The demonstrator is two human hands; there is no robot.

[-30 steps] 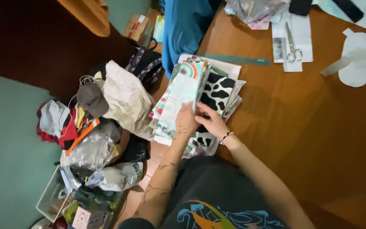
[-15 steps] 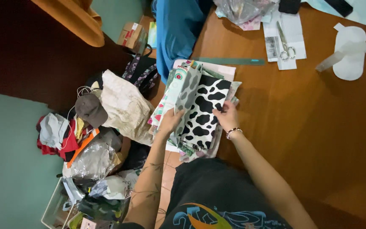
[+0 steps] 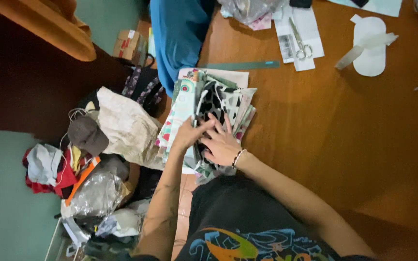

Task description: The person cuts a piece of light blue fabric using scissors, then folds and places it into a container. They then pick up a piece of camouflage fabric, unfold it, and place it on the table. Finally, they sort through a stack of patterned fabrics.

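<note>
Both hands are down on the stack of folded fabric pieces (image 3: 209,121), at the near-left edge of the wooden worktop (image 3: 325,135). Left hand (image 3: 189,134) is closed on the stack's left layers, w/ fingers tucked between them. Right hand (image 3: 222,144) lies flat on the black-and-white cow-print piece (image 3: 216,104), fingers spread, gripping nothing. To do it well: press w/ the right, peel one layer at a time w/ the left, so the stack doesn't slide off the edge.
</note>
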